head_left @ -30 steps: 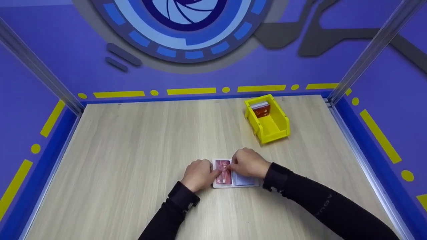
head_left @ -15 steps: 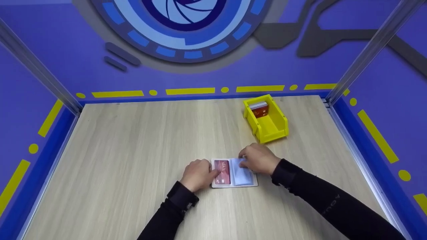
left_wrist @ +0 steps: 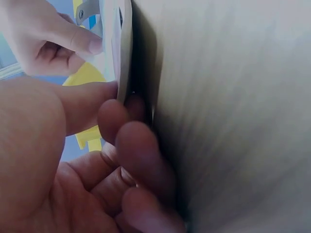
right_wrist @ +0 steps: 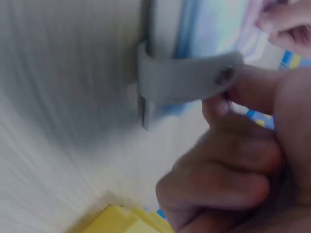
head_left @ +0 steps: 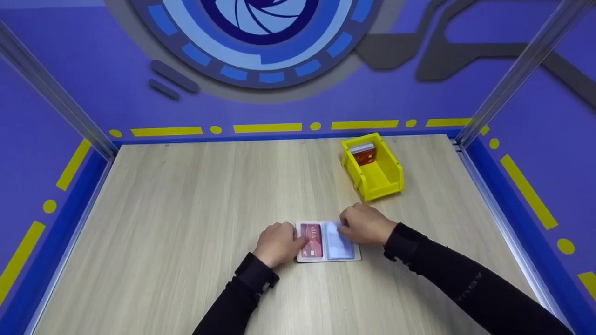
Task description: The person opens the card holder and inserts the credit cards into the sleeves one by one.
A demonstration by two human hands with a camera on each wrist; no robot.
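Observation:
A small card holder (head_left: 326,259) lies spread flat on the table, with a red card (head_left: 312,249) in its left page and bluish clear sleeves (head_left: 340,246) on the right. My left hand (head_left: 278,244) grips the left edge, thumb over the red card and fingers under the cover, as the left wrist view shows. My right hand (head_left: 368,224) is at the upper right edge, fingers curled, with thumb and forefinger pinching at the sleeves. A grey strap (right_wrist: 184,77) with a snap stands up beside those fingertips in the right wrist view and partly hides them.
A yellow bin (head_left: 379,190) stands behind my right hand, with a stack of cards (head_left: 365,156) upright at its far end. Blue-purple panels with yellow marks (head_left: 267,127) wall in the wooden table (head_left: 186,200) at the back and sides.
My right hand has moved right, from beside the red card to the holder's right edge. The sleeves now lie over the right page and the red card shows more fully. My left hand stays put.

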